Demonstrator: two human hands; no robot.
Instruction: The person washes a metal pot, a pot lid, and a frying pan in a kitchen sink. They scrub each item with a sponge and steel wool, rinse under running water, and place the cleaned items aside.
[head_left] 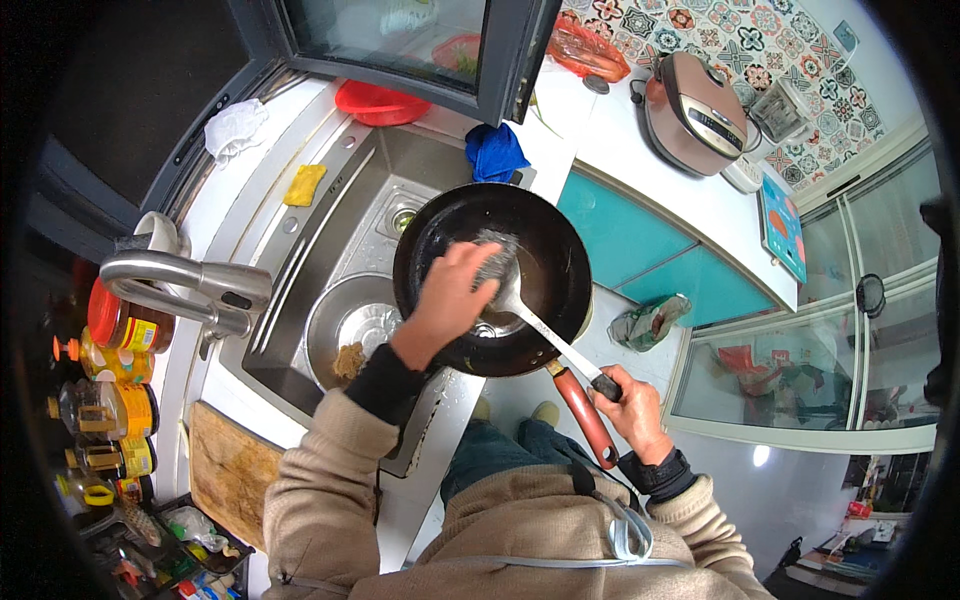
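A dark wok (555, 235) is held over the right edge of the sink, its reddish-brown handle (577, 410) pointing toward me. My right hand (632, 408) is closed round the black grip of a metal cooking spatula (560, 345), right beside the wok's handle; whether it also touches that handle I cannot tell. The spatula's head lies inside the wok. There my left hand (448, 305) presses a grey steel wool scrubber (497, 255) against the head, its fingers bent over it. The scrubber and fingers partly cover the spatula's head.
Left of the wok, a metal bowl (318, 325) with a brown clump stands in the steel sink (300, 270). A faucet (200, 280), jars (135, 330), and a cutting board (230, 465) line the left side. A rice cooker (690, 110) stands on the far right counter.
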